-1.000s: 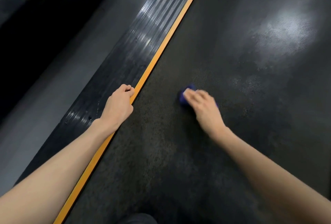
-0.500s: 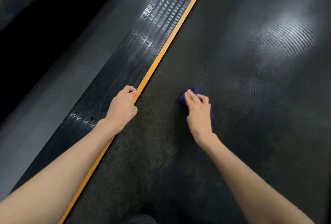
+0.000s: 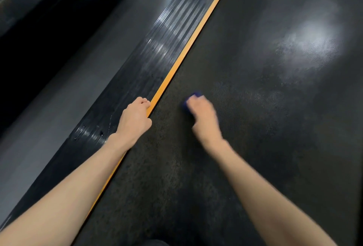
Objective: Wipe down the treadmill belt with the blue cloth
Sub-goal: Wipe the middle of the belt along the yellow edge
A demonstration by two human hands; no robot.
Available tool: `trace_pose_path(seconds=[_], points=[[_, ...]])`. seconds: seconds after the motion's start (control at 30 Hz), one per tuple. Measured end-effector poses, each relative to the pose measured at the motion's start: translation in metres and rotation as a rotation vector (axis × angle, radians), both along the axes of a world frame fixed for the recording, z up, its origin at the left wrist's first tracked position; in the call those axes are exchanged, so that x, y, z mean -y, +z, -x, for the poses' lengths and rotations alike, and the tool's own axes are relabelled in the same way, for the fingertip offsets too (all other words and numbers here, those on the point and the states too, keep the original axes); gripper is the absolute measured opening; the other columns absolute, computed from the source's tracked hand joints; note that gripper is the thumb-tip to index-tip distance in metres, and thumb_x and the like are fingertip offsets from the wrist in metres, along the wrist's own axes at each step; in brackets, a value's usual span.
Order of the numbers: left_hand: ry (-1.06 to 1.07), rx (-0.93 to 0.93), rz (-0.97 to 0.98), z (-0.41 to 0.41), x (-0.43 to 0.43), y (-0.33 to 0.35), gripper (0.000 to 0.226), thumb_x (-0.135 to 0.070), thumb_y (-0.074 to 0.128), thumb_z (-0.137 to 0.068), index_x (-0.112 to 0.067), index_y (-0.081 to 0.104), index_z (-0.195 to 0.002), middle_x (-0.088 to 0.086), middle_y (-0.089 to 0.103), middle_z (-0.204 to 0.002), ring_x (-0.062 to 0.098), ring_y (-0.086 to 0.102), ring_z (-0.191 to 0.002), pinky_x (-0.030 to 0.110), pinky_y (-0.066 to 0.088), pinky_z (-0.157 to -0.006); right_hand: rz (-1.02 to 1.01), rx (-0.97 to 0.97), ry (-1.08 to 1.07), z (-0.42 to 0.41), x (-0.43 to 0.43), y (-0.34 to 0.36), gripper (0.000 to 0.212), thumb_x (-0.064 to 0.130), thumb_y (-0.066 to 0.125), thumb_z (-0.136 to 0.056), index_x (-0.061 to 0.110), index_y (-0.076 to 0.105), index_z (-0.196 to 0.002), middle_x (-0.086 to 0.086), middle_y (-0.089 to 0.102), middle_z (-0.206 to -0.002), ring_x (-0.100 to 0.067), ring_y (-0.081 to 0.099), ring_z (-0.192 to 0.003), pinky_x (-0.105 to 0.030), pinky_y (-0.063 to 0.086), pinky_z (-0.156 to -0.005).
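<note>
Darkness fills the far left, where little can be made out beyond a grey floor [image 3: 59, 98]. Next to it a ribbed black side rail [image 3: 137, 69] is seen, smeared by glare and edged by an orange strip [image 3: 196, 35]; both are cut off at the top and bottom of the view.

The left hand [image 3: 135, 117] is rested on the rail right at the strip. Its fingers are curled under into a fist, the tips are hidden, and nothing is seen held in it.

On the treadmill belt [image 3: 255, 147], just right of the strip, the blue cloth [image 3: 193, 95] is covered almost wholly by the right hand [image 3: 202, 114]; only a blue edge is shown past the fingers and at the hand's left side. This hand is blurred, so it cannot be told whether the fingers are curled round the cloth or laid flat on it.

Farther right a pale patch of glare [image 3: 310, 43] is spread across the belt's texture. At the bottom edge a dark shape [image 3: 155, 242] is cut off and cannot be identified.
</note>
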State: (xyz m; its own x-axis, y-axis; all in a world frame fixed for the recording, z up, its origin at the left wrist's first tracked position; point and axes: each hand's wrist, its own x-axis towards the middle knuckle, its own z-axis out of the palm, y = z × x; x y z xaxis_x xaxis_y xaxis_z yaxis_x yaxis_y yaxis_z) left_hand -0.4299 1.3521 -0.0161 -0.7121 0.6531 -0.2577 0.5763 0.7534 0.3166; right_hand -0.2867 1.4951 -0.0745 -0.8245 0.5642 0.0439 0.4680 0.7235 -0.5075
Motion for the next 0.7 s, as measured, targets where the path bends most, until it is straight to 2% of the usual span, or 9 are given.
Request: trace_pose_path(seconds=[0.07, 0.13, 0.2, 0.27, 0.37, 0.43, 0.5, 0.6, 0.7], points=[[0.003, -0.002, -0.018, 0.001, 0.001, 0.000, 0.054, 0.004, 0.057, -0.082, -0.010, 0.050, -0.134, 0.001, 0.044, -0.141, 0.023, 0.048, -0.124, 0.033, 0.042, -0.099, -0.037, 0.032, 0.576, -0.002, 0.056, 0.001, 0.052, -0.008, 0.053, -0.071, 0.003, 0.059, -0.121, -0.016, 0.056, -0.126, -0.034, 0.046, -0.124, -0.039, 0.033, -0.106], [-0.004, -0.004, -0.026, 0.001, 0.001, -0.001, 0.055, 0.005, 0.057, -0.082, -0.011, 0.049, -0.135, 0.000, 0.044, -0.142, 0.021, 0.047, -0.125, 0.033, 0.041, -0.100, -0.064, 0.071, 0.907, -0.003, 0.061, 0.003, 0.059, -0.011, 0.049, -0.076, 0.004, 0.050, -0.132, -0.010, 0.047, -0.140, -0.030, 0.033, -0.136, -0.037, 0.020, -0.114], [-0.007, 0.011, -0.021, 0.003, 0.001, -0.001, 0.056, 0.004, 0.057, -0.083, -0.012, 0.047, -0.136, -0.001, 0.042, -0.143, 0.021, 0.046, -0.127, 0.032, 0.040, -0.101, -0.135, 0.028, 0.852, 0.006, 0.029, 0.002, 0.053, -0.002, 0.038, -0.079, 0.005, 0.054, -0.129, -0.011, 0.051, -0.137, -0.030, 0.040, -0.131, -0.041, 0.025, -0.114], [-0.003, 0.041, -0.010, 0.004, 0.002, 0.000, 0.058, 0.004, 0.056, -0.085, -0.013, 0.044, -0.139, -0.003, 0.039, -0.146, 0.020, 0.044, -0.128, 0.030, 0.039, -0.102, -0.126, -0.031, 0.564, 0.018, -0.007, 0.001, 0.053, 0.005, 0.031, -0.079, 0.003, 0.058, -0.124, -0.015, 0.054, -0.133, -0.032, 0.046, -0.126, -0.038, 0.026, -0.112], [-0.030, 0.063, 0.039, 0.005, 0.003, 0.001, 0.062, 0.004, 0.054, -0.086, -0.016, 0.039, -0.142, -0.007, 0.032, -0.148, 0.018, 0.041, -0.130, 0.027, 0.038, -0.101, -0.054, 0.063, 0.047, 0.036, -0.041, 0.005, 0.064, -0.009, 0.050, -0.078, 0.006, 0.040, -0.139, -0.010, 0.037, -0.147, -0.031, 0.029, -0.137, -0.033, 0.017, -0.113], [-0.038, 0.063, 0.050, 0.008, 0.004, 0.001, 0.059, 0.004, 0.051, -0.087, -0.015, 0.040, -0.142, -0.008, 0.034, -0.147, 0.019, 0.043, -0.127, 0.026, 0.040, -0.098, 0.042, 0.050, -0.189, 0.055, -0.025, 0.018, 0.067, -0.010, 0.054, -0.079, 0.008, 0.037, -0.141, -0.006, 0.035, -0.149, -0.028, 0.026, -0.137, -0.031, 0.018, -0.113], [-0.038, 0.082, 0.055, 0.010, 0.004, 0.002, 0.053, 0.004, 0.046, -0.089, -0.014, 0.044, -0.139, -0.007, 0.038, -0.144, 0.019, 0.046, -0.125, 0.027, 0.041, -0.096, 0.012, -0.016, -0.049, 0.061, 0.013, 0.018, 0.065, -0.013, 0.055, -0.074, 0.005, 0.046, -0.135, -0.010, 0.044, -0.142, -0.030, 0.035, -0.132, -0.031, 0.020, -0.110], [-0.138, 0.009, 0.121, 0.009, 0.001, 0.004, 0.043, -0.002, 0.046, -0.091, -0.010, 0.047, -0.133, -0.003, 0.040, -0.137, 0.020, 0.054, -0.112, 0.030, 0.046, -0.089, 0.000, -0.037, 0.437, 0.035, 0.061, 0.003, 0.071, -0.018, 0.058, -0.064, 0.005, 0.051, -0.132, -0.011, 0.049, -0.139, -0.031, 0.038, -0.133, -0.041, 0.028, -0.112], [-0.204, 0.017, 0.189, 0.010, 0.001, 0.007, 0.047, -0.002, 0.044, -0.090, -0.008, 0.039, -0.137, -0.001, 0.031, -0.143, 0.022, 0.055, -0.109, 0.030, 0.048, -0.087, -0.084, 0.000, 0.563, 0.025, 0.033, -0.005, 0.070, -0.019, 0.053, -0.069, 0.007, 0.048, -0.134, -0.009, 0.044, -0.143, -0.031, 0.033, -0.136, -0.037, 0.022, -0.113]])
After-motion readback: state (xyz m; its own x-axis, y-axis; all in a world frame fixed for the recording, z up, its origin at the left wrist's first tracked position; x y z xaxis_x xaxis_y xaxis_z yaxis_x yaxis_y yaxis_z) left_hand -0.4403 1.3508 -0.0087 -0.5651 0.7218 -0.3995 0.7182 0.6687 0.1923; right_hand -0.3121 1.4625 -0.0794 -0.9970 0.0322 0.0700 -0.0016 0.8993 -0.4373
